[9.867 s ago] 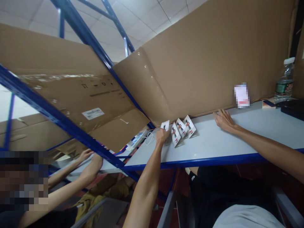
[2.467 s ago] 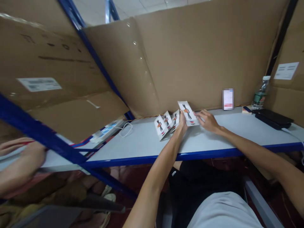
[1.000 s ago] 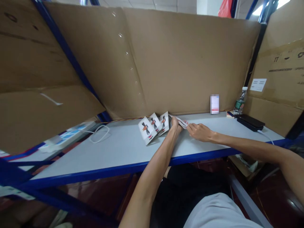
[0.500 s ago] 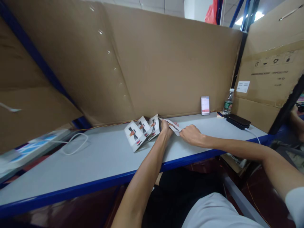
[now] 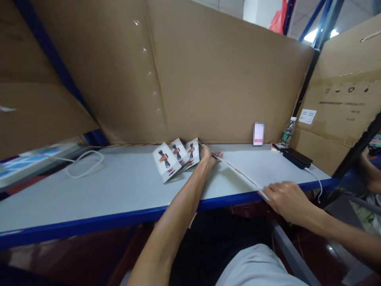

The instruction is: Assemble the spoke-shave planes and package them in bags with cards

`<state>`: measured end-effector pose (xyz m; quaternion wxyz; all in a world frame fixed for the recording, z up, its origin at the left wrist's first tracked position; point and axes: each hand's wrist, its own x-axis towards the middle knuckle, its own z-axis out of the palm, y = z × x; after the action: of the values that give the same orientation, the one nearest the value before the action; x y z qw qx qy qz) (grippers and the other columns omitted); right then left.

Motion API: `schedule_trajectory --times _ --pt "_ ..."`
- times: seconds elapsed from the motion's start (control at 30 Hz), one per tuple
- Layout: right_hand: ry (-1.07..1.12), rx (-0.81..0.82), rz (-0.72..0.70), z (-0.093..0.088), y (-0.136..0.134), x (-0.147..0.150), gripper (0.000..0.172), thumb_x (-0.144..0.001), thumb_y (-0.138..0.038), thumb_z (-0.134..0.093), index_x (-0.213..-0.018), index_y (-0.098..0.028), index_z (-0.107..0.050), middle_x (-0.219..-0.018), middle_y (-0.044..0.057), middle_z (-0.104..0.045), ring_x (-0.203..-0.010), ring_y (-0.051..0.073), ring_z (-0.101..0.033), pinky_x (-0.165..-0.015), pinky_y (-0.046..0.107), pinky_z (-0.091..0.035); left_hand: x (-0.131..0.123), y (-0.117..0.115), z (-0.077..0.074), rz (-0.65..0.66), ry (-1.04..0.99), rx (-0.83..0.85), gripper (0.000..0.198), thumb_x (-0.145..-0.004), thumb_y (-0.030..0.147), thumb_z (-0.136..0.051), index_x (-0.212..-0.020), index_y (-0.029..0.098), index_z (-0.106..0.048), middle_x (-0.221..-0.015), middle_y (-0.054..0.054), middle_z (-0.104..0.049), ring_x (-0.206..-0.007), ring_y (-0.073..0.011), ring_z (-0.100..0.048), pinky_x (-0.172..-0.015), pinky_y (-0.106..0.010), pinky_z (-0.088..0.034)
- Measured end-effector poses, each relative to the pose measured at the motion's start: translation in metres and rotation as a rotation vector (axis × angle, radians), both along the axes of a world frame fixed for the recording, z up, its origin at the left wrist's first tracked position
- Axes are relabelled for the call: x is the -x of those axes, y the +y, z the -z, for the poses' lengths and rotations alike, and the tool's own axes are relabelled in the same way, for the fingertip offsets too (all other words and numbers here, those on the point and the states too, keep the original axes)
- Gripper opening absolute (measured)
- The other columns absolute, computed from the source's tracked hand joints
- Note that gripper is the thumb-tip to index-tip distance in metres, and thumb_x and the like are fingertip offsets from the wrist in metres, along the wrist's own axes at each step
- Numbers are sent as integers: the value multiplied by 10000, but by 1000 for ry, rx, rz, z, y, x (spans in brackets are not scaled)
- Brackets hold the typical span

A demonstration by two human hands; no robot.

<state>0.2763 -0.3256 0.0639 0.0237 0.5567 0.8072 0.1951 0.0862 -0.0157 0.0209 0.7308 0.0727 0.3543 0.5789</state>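
Note:
A long, thin white strip of card or film [image 5: 242, 175], seen almost edge-on, stretches between my two hands above the table. My right hand [image 5: 284, 198] is closed on its near end, out over the front edge. At the far end my left hand [image 5: 208, 154] is wrapped round something, its fingers partly hidden; I cannot make out exactly what sits in them. Left of that hand, three white boxes with a dark-and-orange tool printed on them lean in a row: the left box [image 5: 166, 162], the middle box [image 5: 177, 151] and the right box [image 5: 192, 153].
The grey table [image 5: 119, 186] has a blue front edge. A phone [image 5: 258, 134] stands by the cardboard wall [image 5: 208, 79]. Further right are a water bottle [image 5: 287, 134] and a black power bank [image 5: 297, 158] with a white cable. A looped white cable [image 5: 86, 171] lies left. Another person's arm [image 5: 367, 171] shows far right.
My right hand has pulled away from my left, toward me and to the right, with the white strip now stretched between them. My left hand stays by the boxes. The view has shifted slightly.

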Motion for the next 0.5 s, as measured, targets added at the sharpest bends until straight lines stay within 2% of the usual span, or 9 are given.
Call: schedule_trajectory --times 0.03,0.1,0.2,0.3,0.37,0.5 --pt "33 -18 3 0 -14 -11 384 -1046 -329 -401 -833 -223 -703 -729 118 -714 -630 221 -660 -590 317 -402 1 0 -1 3 7 13 466 -993 646 -326 -1150 246 -506 -966 -93 -613 -821 -234 -676 -697 -396 -592" --pt "88 -101 113 -2 -34 -36 501 -1066 -424 -301 -840 -243 -711 -727 124 -707 -643 224 -658 -591 322 -400 4 1 -2 10 44 38 478 -1000 640 -305 -1121 234 -527 -960 -97 -613 -852 -241 -673 -710 -403 -597" --pt "52 -227 402 -1 -36 -75 516 -1065 -450 -257 -1023 -218 -716 -912 162 -737 -684 245 -675 -553 328 -378 9 2 -3 33 57 25 463 -1002 627 -320 -1067 226 -542 -939 -92 -605 -897 -249 -669 -745 -425 -601" --pt "-28 -203 536 8 -5 -108 439 -1072 -372 -281 -1274 -203 -632 -1073 166 -716 -763 256 -705 -569 311 -400 12 2 -4 79 40 14 445 -999 610 -352 -1020 211 -549 -935 -108 -603 -912 -267 -670 -761 -462 -601" --pt "-82 -144 539 18 22 -121 429 -1065 -308 -308 -1421 -234 -536 -1143 156 -690 -784 250 -714 -591 307 -426 12 1 -4 105 10 29 415 -995 595 -389 -1024 213 -548 -949 -113 -606 -904 -273 -674 -764 -486 -601" --pt "-123 9 495 29 64 -125 513 -995 -222 -411 -1503 -249 -480 -1218 167 -648 -846 270 -728 -649 333 -467 12 0 -4 124 -12 21 391 -999 575 -409 -1108 222 -537 -1001 -123 -622 -890 -266 -683 -760 -483 -601"
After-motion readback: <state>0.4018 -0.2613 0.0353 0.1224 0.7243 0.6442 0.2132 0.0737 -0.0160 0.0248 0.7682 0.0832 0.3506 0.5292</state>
